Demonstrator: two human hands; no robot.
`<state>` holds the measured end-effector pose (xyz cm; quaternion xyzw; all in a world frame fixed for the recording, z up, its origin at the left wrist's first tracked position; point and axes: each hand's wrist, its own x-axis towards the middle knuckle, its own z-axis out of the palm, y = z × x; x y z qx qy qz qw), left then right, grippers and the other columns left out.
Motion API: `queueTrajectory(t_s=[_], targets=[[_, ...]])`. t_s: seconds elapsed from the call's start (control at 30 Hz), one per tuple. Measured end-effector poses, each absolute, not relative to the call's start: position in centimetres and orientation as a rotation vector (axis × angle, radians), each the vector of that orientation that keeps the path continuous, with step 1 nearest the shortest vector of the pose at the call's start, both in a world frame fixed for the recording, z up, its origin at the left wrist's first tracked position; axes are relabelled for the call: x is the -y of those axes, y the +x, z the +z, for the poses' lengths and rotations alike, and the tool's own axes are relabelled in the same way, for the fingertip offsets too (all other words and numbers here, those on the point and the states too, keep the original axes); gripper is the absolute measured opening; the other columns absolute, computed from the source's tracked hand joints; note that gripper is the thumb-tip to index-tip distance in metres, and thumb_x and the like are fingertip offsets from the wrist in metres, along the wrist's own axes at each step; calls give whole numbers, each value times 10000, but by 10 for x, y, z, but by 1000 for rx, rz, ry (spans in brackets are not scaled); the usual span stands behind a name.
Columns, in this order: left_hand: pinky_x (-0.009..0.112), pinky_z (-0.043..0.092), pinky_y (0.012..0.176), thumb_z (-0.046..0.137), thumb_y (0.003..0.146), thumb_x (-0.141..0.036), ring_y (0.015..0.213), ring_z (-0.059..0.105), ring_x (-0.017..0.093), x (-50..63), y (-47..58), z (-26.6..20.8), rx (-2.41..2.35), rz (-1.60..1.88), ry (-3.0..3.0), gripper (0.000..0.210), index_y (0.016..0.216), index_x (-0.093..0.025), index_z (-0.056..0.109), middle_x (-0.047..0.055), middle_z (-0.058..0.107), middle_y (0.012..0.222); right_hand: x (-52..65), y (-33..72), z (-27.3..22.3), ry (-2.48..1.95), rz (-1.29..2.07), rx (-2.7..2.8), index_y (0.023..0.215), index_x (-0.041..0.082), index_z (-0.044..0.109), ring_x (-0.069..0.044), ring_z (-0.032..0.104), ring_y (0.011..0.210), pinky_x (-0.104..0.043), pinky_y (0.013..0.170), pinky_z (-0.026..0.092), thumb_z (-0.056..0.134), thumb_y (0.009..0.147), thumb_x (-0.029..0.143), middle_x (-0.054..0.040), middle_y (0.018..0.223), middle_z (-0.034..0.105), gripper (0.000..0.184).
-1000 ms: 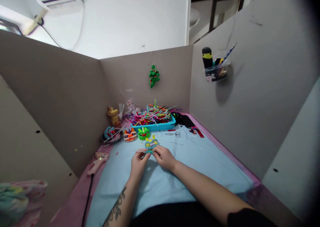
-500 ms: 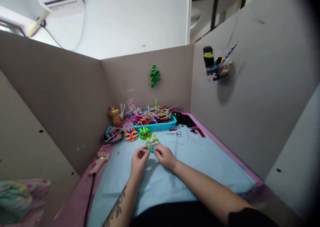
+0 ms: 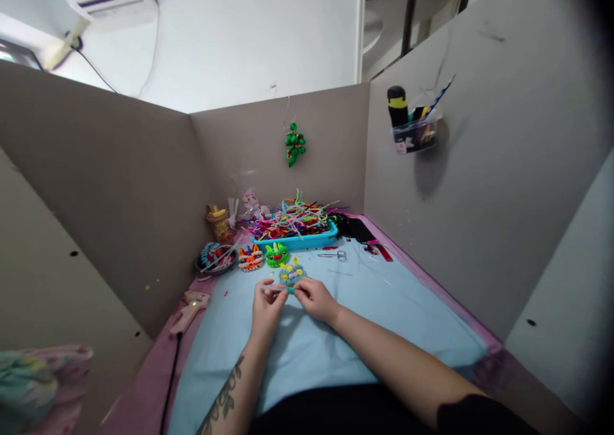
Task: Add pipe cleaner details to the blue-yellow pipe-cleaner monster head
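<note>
- A person's left hand (image 3: 267,302) is closed in a pinch near the table's (image 3: 330,352) middle, a pale strip (image 3: 275,287) showing between thumb and forefinger.
- The right hand (image 3: 314,299), at the left hand's 3 o'clock, is clamped by its fingertips on a small teal piece (image 3: 290,290), which sits between the two hands and meets the left fingertips.
- Just beyond, at 12 o'clock from the hands, a blue-and-yellow figure (image 3: 292,274) faces the worker; whether it joins the teal piece cannot be told.
- A green figure (image 3: 277,255) stands at 11 o'clock, with an orange figure (image 3: 251,259) close beside it at 10.
- Farther out at 10 o'clock, a dark bowl (image 3: 221,270) holds blue, red and pale pieces.
- A blue tray (image 3: 297,243) heaped with bright fuzzy stems (image 3: 300,217) spreads across 12 o'clock.
- Scissors (image 3: 341,256) lie at 2 o'clock.
- A pink glue gun (image 3: 188,313), its small light glowing green, rests toward 9 o'clock.
</note>
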<state>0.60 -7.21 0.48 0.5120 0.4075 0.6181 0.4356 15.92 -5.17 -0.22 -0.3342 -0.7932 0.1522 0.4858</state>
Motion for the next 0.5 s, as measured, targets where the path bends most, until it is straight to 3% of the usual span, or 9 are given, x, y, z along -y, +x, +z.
queueTrajectory(t_s=[0.5], targets=[[280,486,693,735,606,-221,688,649,149,65,7,-3,-1062,1554,1059,524,927,-213,320,5,682,723,54,158,-3,-954,47,1970,773,194,573,-150,540,675,-252,644,406,530,805,173,-18,718,595,57]])
